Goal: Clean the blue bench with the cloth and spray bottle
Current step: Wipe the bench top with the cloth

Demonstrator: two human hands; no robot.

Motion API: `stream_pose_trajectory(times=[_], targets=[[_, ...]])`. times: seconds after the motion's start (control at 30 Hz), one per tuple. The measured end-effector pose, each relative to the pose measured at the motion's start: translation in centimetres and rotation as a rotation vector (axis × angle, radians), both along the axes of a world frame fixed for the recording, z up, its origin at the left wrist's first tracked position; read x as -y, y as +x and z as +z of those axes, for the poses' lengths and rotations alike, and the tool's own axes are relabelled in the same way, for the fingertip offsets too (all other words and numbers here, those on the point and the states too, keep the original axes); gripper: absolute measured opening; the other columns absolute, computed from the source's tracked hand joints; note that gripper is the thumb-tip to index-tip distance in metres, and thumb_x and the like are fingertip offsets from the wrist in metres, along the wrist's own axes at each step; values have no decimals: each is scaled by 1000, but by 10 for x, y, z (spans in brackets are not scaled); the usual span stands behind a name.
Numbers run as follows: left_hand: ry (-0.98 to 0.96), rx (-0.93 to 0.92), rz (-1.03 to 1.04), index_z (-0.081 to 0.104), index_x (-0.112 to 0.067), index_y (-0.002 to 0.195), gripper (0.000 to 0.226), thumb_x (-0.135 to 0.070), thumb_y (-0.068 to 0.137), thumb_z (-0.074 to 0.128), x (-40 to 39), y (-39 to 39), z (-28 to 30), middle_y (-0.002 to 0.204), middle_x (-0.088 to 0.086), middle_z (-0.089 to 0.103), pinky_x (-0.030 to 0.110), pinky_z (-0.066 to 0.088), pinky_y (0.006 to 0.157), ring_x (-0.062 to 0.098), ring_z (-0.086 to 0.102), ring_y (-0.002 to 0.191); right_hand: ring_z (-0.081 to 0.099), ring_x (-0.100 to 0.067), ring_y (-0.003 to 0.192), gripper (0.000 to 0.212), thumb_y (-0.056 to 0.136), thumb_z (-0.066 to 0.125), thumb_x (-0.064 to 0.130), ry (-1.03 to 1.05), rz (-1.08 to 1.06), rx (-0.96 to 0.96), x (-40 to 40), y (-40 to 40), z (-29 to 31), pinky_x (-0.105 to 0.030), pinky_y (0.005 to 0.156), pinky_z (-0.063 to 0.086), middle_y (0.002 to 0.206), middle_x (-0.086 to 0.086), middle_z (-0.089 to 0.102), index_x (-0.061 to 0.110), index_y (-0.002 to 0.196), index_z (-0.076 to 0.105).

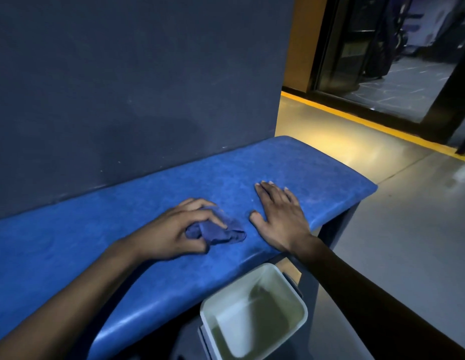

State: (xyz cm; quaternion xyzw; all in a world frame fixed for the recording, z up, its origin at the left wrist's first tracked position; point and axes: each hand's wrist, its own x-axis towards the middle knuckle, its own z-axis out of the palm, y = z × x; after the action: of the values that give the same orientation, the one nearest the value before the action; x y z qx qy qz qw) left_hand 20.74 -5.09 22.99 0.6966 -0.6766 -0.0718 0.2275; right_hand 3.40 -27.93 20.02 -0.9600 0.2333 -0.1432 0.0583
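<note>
Blue cloth [221, 231], bunched, lies on the blue bench [96, 242] near its front edge, pinched in the curled left hand [174, 229]. Right hand [278, 216] rests flat, fingers spread, just to its right. A white bin [252, 313] stands below. To wipe well, press evenly in overlapping strokes toward the far right end.

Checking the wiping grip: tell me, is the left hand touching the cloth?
Touching. The head view shows the left hand gripping the bunched cloth with curled fingers, on the bench.

Crumpled blue cloth [218, 233] on the long blue bench [291, 162] seat, near its front edge.
</note>
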Motion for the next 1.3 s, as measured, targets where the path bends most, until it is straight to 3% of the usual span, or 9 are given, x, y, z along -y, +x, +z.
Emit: stream_pose_trajectory(times=[0.1,0.2,0.37,0.5,0.7,0.87,1.0,1.13,1.3], targets=[[-49,-28,175,69,-34,125,49,-23,77,78,43,25,10,129,-7,61,35,41,112,16,56,125,8,-11,157,72,97,27,52,-7,10,-10,1,0,0,-41,128,5,169,2,20,21,162,18],[-50,-44,375,68,-29,118,43,-25,76,78,72,30,16,123,-4,61,36,43,108,22,55,123,8,-11,157,68,101,31,48,2,5,-17,1,-1,0,-41,128,4,169,3,19,22,162,17],[-35,-33,93,66,-41,116,47,-36,70,75,4,-18,4,126,-21,58,24,46,105,4,59,121,10,-12,157,70,98,26,50,-23,5,-16,3,-2,-3,-41,128,6,169,2,21,21,162,19],[-1,-39,-12,64,-45,122,52,-34,73,76,-15,-9,2,133,-22,54,18,38,109,7,54,128,10,-11,157,77,92,17,54,-13,-1,-6,2,0,-5,-41,128,6,169,3,21,21,162,19],[-24,-37,570,63,-28,127,41,-36,88,69,64,41,9,132,5,58,40,41,111,29,50,131,10,-11,157,77,92,15,54,-11,9,-5,3,0,-3,-42,128,7,169,3,22,22,162,19],[-45,-75,446,63,-28,129,48,-29,83,73,56,-11,5,135,0,59,32,37,113,24,50,130,12,-13,157,73,95,21,51,-16,6,-8,3,-2,-2,-41,128,7,168,2,24,21,161,21],[-34,-26,420,63,-34,124,49,-36,76,71,-7,-44,5,126,-10,57,14,31,100,13,49,120,11,-13,157,67,101,30,47,-19,6,-14,2,-2,-2,-40,129,6,169,2,22,21,162,19],[-41,-47,613,65,-34,119,49,-49,72,60,-45,-26,3,125,-11,59,22,33,93,16,50,117,9,-12,157,68,101,26,49,-9,-5,-20,1,-2,-3,-40,129,5,169,2,20,21,162,17],[-64,-21,1003,59,-18,133,44,-35,93,63,35,9,3,136,19,55,40,36,106,40,47,126,10,-12,157,73,96,20,52,-6,-2,-16,1,0,-2,-41,129,6,169,2,21,20,162,19]])
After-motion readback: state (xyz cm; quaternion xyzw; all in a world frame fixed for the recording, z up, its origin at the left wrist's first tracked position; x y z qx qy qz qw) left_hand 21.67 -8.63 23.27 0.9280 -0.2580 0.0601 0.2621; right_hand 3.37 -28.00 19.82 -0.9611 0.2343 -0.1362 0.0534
